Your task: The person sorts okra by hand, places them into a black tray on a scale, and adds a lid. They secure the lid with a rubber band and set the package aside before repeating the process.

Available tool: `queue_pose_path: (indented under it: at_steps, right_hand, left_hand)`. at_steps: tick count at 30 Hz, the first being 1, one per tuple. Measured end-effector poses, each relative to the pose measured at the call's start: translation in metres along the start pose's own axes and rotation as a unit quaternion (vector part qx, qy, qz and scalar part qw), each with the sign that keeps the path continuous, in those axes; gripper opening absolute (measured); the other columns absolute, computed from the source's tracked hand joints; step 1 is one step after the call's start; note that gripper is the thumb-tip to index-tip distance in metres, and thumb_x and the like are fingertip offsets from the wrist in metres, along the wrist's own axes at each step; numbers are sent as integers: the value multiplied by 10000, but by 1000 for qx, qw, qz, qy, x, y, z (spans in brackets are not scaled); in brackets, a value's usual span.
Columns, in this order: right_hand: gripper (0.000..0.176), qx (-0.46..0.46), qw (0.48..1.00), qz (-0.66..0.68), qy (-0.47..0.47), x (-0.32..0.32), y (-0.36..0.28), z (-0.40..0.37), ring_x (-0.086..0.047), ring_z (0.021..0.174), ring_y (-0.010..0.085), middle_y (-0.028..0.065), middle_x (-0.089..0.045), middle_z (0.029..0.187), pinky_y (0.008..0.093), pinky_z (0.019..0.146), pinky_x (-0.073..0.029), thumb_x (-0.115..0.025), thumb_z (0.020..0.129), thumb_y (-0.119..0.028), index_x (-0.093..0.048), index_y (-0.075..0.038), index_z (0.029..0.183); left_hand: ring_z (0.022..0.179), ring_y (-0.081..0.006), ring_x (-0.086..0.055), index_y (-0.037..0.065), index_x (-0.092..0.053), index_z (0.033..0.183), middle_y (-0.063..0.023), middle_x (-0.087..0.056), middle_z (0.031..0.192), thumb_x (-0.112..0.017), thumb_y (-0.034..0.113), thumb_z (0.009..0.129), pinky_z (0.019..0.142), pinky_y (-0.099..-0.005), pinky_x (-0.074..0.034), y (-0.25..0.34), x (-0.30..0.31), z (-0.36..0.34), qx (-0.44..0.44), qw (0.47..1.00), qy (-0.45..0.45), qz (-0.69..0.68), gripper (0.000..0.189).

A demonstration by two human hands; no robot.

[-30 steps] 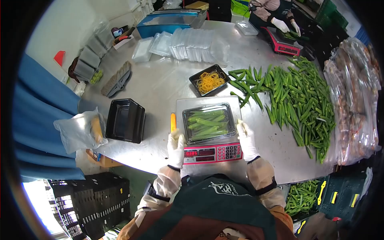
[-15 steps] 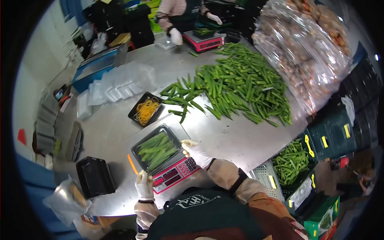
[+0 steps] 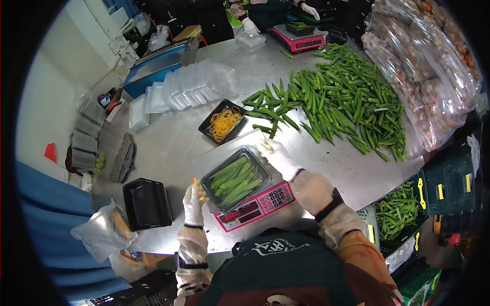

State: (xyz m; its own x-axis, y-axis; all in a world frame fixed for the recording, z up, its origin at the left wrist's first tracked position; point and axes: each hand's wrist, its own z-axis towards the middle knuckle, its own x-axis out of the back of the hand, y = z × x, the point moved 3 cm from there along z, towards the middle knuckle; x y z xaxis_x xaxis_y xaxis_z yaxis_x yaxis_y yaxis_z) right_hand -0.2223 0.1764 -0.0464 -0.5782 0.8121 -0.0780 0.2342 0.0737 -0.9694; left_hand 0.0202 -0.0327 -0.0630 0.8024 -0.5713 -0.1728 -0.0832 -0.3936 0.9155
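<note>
A clear-lidded tray (image 3: pixel 236 179) of okra sits on the pan of a pink-fronted scale (image 3: pixel 255 206), set at a slant near the front edge of the steel bench (image 3: pixel 168 137). The person's gloved left hand (image 3: pixel 193 203) lies just beside the tray's left side, and an orange object (image 3: pixel 195 180) shows at its fingertips. The gloved right hand (image 3: pixel 278 159) reaches to the tray's upper right corner with its fingers bent; whether either hand grips anything cannot be told.

Writing is sparse. The dark green apron (image 3: pixel 245 273) bears large white stylised characters, with small Latin letters beside them (apparently "SHENJIAN", the remainder unclear). Red digits glow on the scale's display, too small to read, as are the legends on its pale keys. Yellow labels (image 3: pixel 440 191) mark the dark crates at right (any print on them is illegible).

Beyond the scale stands a black tray of rubber bands (image 3: pixel 223 124); to its right spreads a heap of loose okra (image 3: pixel 352 102). Black trays (image 3: pixel 145 204) stand at left. At the far side, a co-worker's gloved hand (image 3: pixel 250 26) is at a clear box (image 3: pixel 250 40).
</note>
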Motion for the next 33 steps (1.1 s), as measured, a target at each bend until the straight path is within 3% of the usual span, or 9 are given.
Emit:
queue_pose_path:
  at_steps: [5,7,11,13,14,22,26,30,33]
  right_hand:
    - [251,-47,999,-18,-1,-33,41,56,-595,704,95,28,-683,778,269,677,-476,-689,896,-242,-693,9,902]
    - [252,-100,994,2,-46,-28,41,59,-598,701,96,32,-682,773,268,663,-475,-706,884,-244,-696,7,902]
    - [221,-88,995,7,-55,-30,42,65,-595,644,110,34,-681,809,271,597,-477,-704,888,-204,-684,8,945]
    - [205,-153,965,169,-132,-28,25,49,-614,647,114,31,-679,824,267,572,-491,-697,896,-195,-677,-4,967]
    - [199,-177,954,184,-160,-27,-1,33,-620,658,111,30,-679,824,260,573,-495,-695,898,-193,-678,-7,966]
    - [165,-199,948,106,-227,-41,-60,14,-637,762,70,-6,-679,843,212,664,-509,-676,919,-203,-678,-42,955]
    - [271,-157,948,36,-276,-51,-75,47,-562,703,56,-29,-635,812,218,616,-459,-685,914,-324,-665,-54,939]
    - [311,-140,934,-67,-321,-94,-88,78,-545,727,60,-26,-628,800,227,620,-447,-684,910,-364,-675,-53,924]
    - [332,-40,947,-74,-310,-108,-69,131,-567,738,92,-3,-638,796,268,644,-470,-668,917,-368,-681,-36,931]
  left_hand:
    - [534,-47,-380,90,-646,895,66,-445,648,-629,309,945,431,-230,-268,-6,-8,36,81,996,16,42,225]
    - [540,-60,-372,79,-638,892,54,-452,673,-620,304,951,446,-229,-288,-9,-5,38,94,995,5,40,233]
    - [700,-129,-550,19,-627,1001,-23,-599,849,-568,248,978,604,-279,-465,-29,15,46,130,988,-80,-16,237]
    - [785,-154,-592,-16,-602,1037,-56,-636,919,-540,196,989,701,-316,-504,-24,15,40,170,975,-87,-112,226]
    - [954,-228,-620,-65,-573,1116,-130,-636,1084,-541,191,986,837,-373,-514,-9,6,25,159,972,-90,-149,289]
    - [1163,-288,-565,-100,-543,1199,-207,-575,1261,-631,314,935,1027,-434,-453,26,6,-17,114,953,-196,-199,499]
    - [1181,-264,-547,-46,-449,1341,-181,-565,1283,-743,402,839,1033,-364,-418,51,-4,-5,107,927,-289,-215,735]
    - [1088,-151,-557,2,-428,1376,-97,-577,1230,-815,196,784,979,-304,-434,58,-24,11,135,911,-364,138,733]
    - [932,-128,-598,-3,-534,1279,-47,-634,1055,-783,132,794,841,-259,-488,55,-21,33,203,932,-276,117,562]
